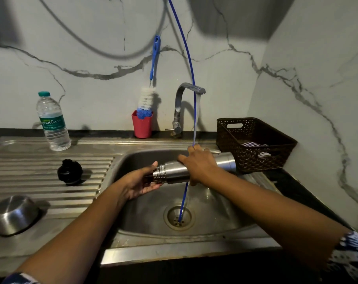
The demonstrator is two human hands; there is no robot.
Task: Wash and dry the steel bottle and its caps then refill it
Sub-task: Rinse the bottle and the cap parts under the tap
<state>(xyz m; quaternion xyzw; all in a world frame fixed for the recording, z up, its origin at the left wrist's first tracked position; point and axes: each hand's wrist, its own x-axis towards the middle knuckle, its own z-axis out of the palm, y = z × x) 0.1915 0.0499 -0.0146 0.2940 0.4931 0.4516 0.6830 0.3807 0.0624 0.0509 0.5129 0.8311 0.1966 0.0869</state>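
The steel bottle (174, 171) lies on its side over the sink basin (145, 212), threaded neck to the left, base to the right. My right hand (200, 165) wraps over its middle from above. My left hand (139, 181) cups its open mouth end. Water runs from the tap (179, 107) down onto my right hand and the bottle. A black inner cap (70, 172) stands on the ribbed drainboard. A steel outer cap (14, 214) lies upside down at the near left.
A plastic water bottle (53, 121) stands at the back left. A red cup (142, 125) holds a bottle brush (147, 99). A brown basket (254, 144) with a checked cloth sits right of the sink. A thin blue tube (191, 78) hangs down into the drain.
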